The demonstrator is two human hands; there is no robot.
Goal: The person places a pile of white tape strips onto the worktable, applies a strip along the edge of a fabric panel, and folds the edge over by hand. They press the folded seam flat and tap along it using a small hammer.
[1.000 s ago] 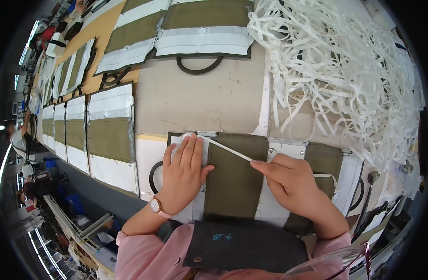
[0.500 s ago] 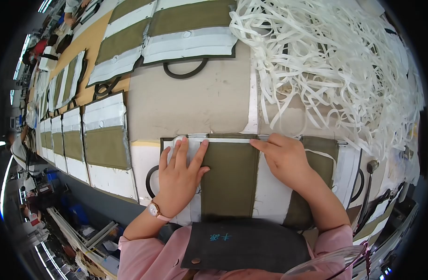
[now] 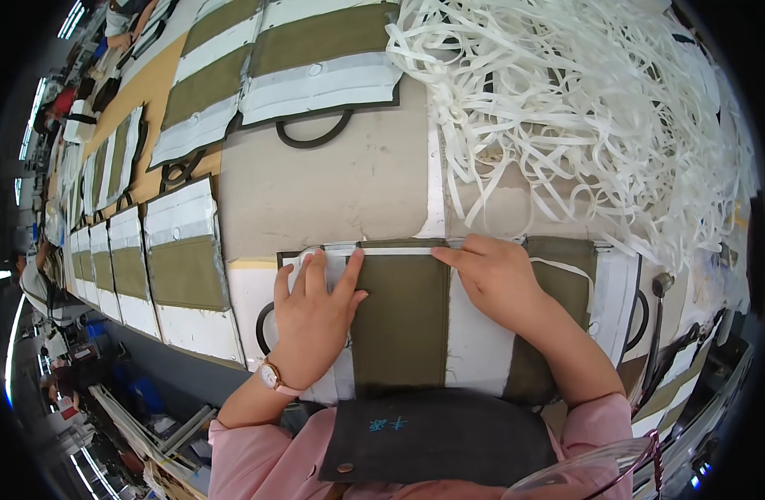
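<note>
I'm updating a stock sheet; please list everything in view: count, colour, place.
Near panel: one, olive and white, under both hands.
White strip: one, white, near panel's far edge.
Other panels: several, olive and white, left and top.
Loops: several, black, panel edges.
Strip pile: one, white, upper right.
Tool: one, grey, right of near panel.
Tabletop: one, beige, centre.
People: two or more, blurred, far left.
Background items: uncountable, mixed, far left.
Glasses: one, purplish, lower right.
Apron: one, dark, bottom centre.
Watch: one, white and pink, left wrist.
Sleeves: two, pink, bottom.
Left hand: one, panel's left end.
Right hand: one, at the strip.
</note>
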